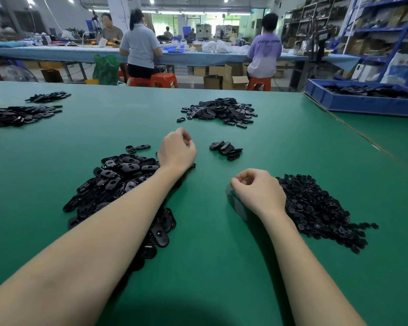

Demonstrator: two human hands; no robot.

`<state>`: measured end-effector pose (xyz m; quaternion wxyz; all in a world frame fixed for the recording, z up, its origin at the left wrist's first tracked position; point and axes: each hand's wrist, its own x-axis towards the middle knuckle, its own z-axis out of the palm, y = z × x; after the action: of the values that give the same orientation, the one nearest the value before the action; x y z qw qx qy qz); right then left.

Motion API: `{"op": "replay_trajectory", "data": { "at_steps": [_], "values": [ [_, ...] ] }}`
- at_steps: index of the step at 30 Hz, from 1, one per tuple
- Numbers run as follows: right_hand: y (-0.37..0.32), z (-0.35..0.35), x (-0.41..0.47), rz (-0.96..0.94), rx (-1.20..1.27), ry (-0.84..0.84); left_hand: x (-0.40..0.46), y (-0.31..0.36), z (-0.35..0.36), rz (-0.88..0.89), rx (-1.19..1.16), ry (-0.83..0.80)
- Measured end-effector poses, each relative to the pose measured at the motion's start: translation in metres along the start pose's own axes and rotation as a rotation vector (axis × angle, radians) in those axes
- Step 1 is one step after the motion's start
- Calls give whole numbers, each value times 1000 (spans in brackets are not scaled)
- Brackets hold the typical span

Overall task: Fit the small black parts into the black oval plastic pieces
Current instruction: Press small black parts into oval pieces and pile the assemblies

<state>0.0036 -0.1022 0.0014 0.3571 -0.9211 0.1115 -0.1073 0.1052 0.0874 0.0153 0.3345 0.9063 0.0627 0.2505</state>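
Factory floor: workbenches (222, 58), parts shelves (375, 31), seated workers (140, 45)

Green table (210, 267) w/ 6 heaps of black parts (320, 208), blue tray (353, 107) at far right.

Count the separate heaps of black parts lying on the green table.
6: two at far left, one far centre, small one mid-table, one under left forearm, one beside right hand.

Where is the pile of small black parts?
The pile of small black parts lies on the green table, right side of the head view, touching the right hand.
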Motion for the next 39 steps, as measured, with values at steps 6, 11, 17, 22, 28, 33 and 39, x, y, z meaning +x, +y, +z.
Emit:
{"op": "replay_trajectory", "data": {
  "at_steps": [6, 11, 17, 22, 28, 33, 39],
  "values": [
    [-3, 4, -5, -11, -58, 42, 23, -20, -9, -102, 261, -71],
    [-4, 6, -4, -2, -75, 53, 30, -30, -9, -201, 431, -247],
    [-4, 7, -4, 3, -61, 60, 31, -33, -7, -191, 430, -192],
    [-4, 7, -4, 3, -48, 58, 27, -34, -9, -163, 424, -140],
    [-5, 4, -5, 3, -43, 38, 14, -4, -31, -125, 60, -87],
    [-6, -1, -1, -18, -73, -50, -45, 41, -37, -356, -842, -355],
    [-2, -21, 4, -43, 146, -207, -98, 56, -17, -648, -1362, -555]
  ]
}}
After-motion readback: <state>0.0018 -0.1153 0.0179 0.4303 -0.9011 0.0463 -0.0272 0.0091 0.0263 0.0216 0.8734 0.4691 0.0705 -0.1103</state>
